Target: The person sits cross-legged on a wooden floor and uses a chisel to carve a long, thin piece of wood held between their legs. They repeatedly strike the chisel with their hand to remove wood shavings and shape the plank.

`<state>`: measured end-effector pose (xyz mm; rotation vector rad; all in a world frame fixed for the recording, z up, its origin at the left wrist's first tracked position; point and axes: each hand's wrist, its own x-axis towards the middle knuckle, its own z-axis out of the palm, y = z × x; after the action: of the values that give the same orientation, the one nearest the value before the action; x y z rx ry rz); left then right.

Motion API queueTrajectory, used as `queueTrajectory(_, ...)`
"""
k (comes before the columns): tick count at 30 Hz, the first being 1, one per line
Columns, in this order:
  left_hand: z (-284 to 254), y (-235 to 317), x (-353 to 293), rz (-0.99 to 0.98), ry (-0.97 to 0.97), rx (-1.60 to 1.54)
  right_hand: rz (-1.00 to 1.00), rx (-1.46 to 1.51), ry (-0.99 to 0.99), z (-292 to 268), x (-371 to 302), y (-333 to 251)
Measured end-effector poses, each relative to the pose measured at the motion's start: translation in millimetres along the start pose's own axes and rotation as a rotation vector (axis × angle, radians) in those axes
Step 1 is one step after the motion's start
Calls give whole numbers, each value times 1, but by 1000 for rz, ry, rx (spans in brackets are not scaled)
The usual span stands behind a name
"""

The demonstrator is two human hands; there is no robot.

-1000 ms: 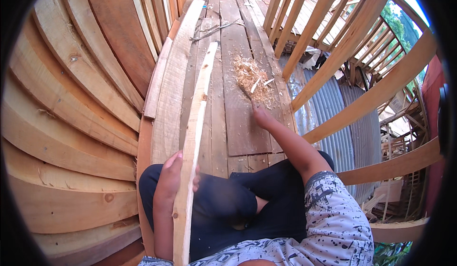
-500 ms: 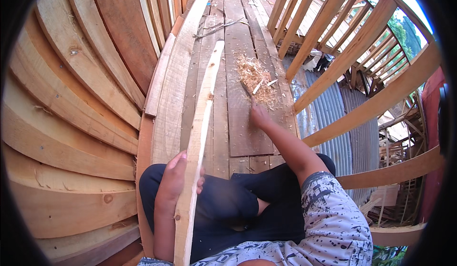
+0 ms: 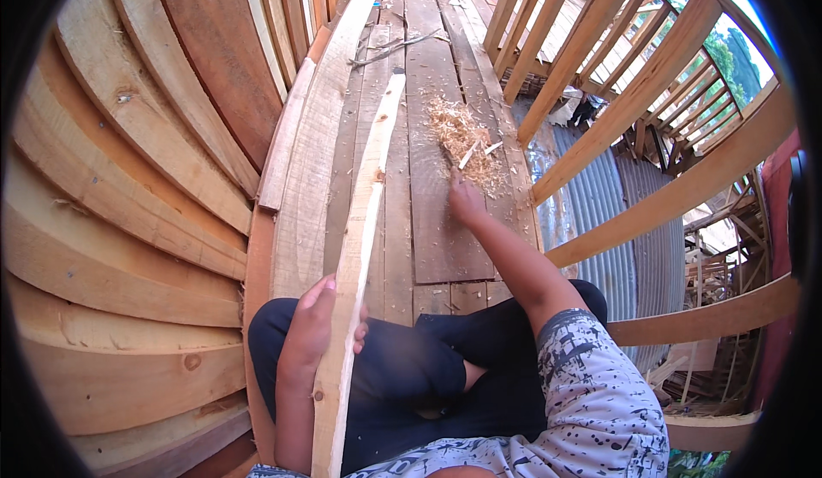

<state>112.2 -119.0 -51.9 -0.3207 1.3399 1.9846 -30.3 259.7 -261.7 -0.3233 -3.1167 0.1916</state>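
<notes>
My left hand is wrapped round a long, pale wooden strip with several knots. The strip runs from my lap forward over the planks, tilted slightly right at its far end. Farther forward, my right hand is closed round a thin, dark, knife-like tool, its handle mostly hidden by the fingers. The tool's far part lies against a heap of wood shavings. Two pale slivers rest on the heap, just beyond that hand.
I sit cross-legged on a plank floor. Upright boards line the left side, and a wooden railing bounds the right. Beyond the railing lies corrugated metal sheeting. Thin twigs lie farther ahead.
My right hand has moved slightly forward, and less of the dark tool shows beside the shavings. The left hand and the wooden strip have stayed almost still.
</notes>
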Motion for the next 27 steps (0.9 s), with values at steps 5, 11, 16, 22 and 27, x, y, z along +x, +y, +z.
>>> queueTrajectory(5, -1, -1, 2, -1, 13, 6, -72, 68, -14, -2, 1, -49)
queueTrajectory(11, 0, 2, -2, -1, 25, 6, -90, 30, -124, -1, 15, -45)
queueTrajectory(16, 2, 6, -3, -13, 10, 3, 12, 35, -98, 8, 28, -17)
queueTrajectory(22, -2, 4, -6, -10, 15, -5, 70, 62, -12, 9, 30, -6)
queueTrajectory(27, -5, 1, -6, 1, -14, -25, 7, 174, 73, -29, 16, -25)
